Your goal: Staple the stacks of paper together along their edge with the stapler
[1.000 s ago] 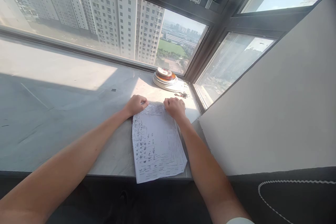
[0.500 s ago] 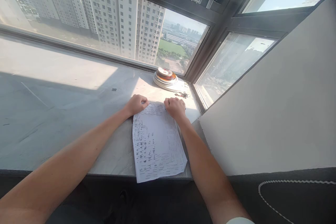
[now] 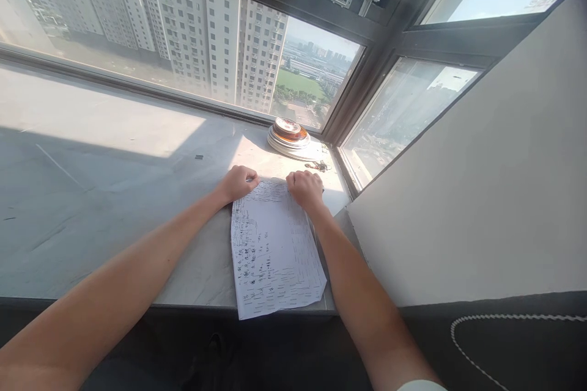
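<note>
A sheet of paper (image 3: 279,238), covered with handwriting and rows of short pen strokes, lies on the window sill, its near end sticking out over the front edge. My left hand (image 3: 239,184) is closed at the sheet's far left corner, thumb and fingers pressed together on it. At the far right corner my right hand (image 3: 305,188) is also closed, knuckles up, covering that corner. A small dark bit shows beside the right hand; what it belongs to is hidden.
Behind the hands, a stack of round tape rolls (image 3: 290,136) stands in the window corner, with a small bunch of keys (image 3: 317,166) before it. A dark scrap (image 3: 199,157) lies on the stone sill (image 3: 114,195). The white wall (image 3: 477,195) bounds the right; a twisted cord (image 3: 509,317) hangs low.
</note>
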{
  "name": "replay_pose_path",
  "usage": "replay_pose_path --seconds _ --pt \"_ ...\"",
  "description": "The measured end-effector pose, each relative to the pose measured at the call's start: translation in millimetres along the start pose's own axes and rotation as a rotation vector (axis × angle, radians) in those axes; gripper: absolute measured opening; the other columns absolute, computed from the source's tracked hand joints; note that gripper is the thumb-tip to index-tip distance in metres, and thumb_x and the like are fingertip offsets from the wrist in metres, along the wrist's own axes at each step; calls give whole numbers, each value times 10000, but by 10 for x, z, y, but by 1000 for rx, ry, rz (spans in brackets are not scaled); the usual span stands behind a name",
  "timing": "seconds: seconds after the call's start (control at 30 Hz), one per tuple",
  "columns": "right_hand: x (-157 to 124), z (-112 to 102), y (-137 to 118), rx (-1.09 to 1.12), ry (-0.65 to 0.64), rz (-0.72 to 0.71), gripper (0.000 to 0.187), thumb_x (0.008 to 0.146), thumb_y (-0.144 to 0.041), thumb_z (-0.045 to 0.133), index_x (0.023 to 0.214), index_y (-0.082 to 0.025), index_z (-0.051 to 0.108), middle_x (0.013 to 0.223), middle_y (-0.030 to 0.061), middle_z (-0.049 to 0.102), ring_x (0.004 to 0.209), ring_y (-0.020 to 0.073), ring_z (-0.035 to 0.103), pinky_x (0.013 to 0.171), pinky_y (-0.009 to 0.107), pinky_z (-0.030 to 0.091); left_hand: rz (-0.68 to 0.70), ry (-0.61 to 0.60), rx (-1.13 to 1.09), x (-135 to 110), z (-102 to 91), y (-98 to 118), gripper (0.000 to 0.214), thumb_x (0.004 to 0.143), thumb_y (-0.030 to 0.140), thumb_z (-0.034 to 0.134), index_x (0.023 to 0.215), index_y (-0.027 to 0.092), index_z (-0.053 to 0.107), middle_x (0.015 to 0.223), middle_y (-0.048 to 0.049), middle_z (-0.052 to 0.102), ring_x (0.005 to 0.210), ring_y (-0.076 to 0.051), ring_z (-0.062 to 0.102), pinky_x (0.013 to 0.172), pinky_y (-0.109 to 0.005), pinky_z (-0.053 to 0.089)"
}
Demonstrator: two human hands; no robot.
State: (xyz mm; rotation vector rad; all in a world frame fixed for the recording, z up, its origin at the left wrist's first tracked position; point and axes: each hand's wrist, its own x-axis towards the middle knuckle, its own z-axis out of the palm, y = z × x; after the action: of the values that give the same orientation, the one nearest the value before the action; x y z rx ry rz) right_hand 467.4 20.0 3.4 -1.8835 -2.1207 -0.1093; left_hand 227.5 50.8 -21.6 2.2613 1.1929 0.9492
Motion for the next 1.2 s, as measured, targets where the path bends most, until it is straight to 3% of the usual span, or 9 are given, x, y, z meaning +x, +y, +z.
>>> replay_pose_path --seconds 0.57,1.2 --pt "-8 54 -20 -114 25 -39 528 1092 -263 317 665 -192 618 741 79 658 783 215 528 823 384 342 11 0 4 -4 -19 34 359 901 387 546 598 195 567 589 -8 564 618 -160 485 636 -310 366" --pt "-25 100 -47 -156 16 -57 538 1089 -258 287 668 -193 614 736 82 597 776 224 471 770 396 291 -6 -1 12 -12 -22 41 340 896 382 546 616 196 589 596 -11 584 624 -164 494 628 -304 366"
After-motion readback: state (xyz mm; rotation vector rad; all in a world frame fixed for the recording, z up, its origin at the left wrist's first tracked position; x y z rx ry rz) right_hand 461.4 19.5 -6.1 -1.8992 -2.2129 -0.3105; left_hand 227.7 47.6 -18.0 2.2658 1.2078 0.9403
